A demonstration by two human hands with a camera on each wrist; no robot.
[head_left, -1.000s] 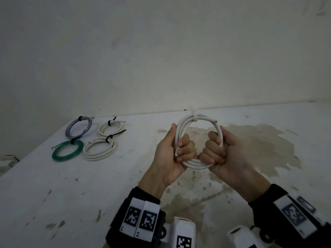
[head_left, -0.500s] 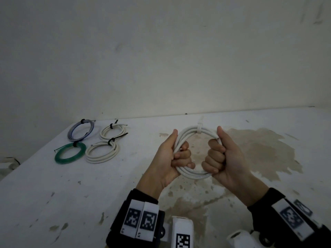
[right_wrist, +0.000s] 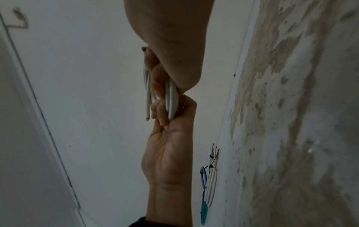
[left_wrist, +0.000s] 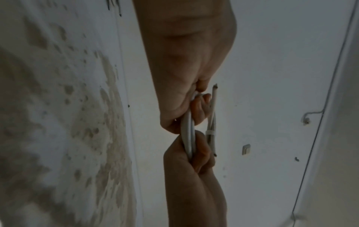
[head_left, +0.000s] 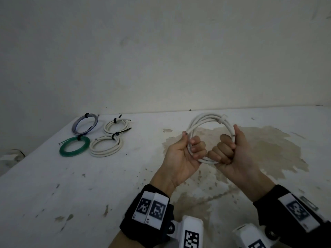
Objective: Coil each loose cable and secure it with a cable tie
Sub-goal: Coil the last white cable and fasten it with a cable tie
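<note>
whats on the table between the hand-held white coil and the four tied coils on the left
Nothing but bare table: in the head view only scuffed white surface and a small stain patch separate the held white coil from the nearest tied white coil.

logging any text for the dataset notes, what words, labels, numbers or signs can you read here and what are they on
No readable words, brands or numbers in any view.
Square black-and-white coded markers on the left wristband: patterns only; the tiny marks at their lower corners are too small to read.
Coded marker on the right wristband: blurred, pattern only.
Coded marker on the white wrist camera housing: pattern only.
Held white cable coil, its tie and the table's coils: no print visible.
</note>
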